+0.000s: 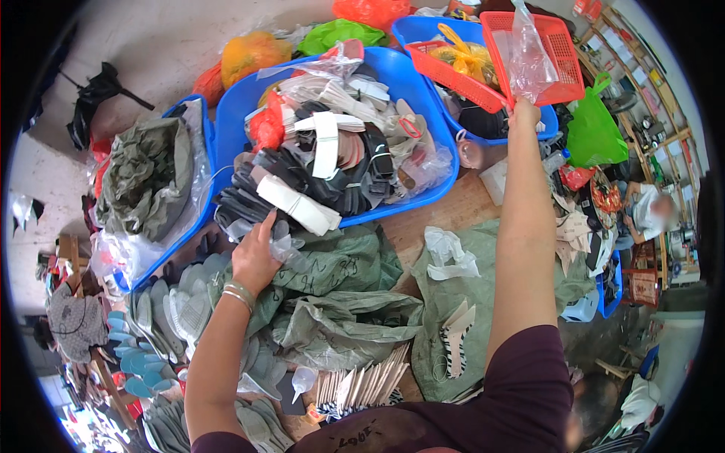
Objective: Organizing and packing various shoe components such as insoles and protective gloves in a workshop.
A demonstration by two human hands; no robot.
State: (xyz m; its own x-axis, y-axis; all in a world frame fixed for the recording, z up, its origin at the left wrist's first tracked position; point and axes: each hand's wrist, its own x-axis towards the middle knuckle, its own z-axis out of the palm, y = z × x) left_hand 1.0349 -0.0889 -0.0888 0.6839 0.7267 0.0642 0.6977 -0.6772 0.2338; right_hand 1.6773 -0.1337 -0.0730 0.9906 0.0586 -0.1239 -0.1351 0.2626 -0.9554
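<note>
My right hand [525,113] reaches far out at the upper right, its fingers closed on the lower end of a clear plastic bag [531,64]. That bag lies against a red plastic basket [565,60]. Nearer to me, my left hand [255,260], with a bracelet on its wrist, is at the front edge of a large blue tub [445,181]. Crumpled clear plastic [285,248] shows by its thumb and fingers and seems to be gripped. Banded bundles of black strips [260,185] and a white wrapped bundle [298,204] lie just beyond it in the tub.
Left of the tub is another blue bin [208,140] with a grey-green sack [143,181]. Stacked grey insoles [189,309], a green cloth sack [347,264] and a row of beige pieces [362,385] cover the near table. A green bag [596,132] hangs right. A person [649,211] sits farther off.
</note>
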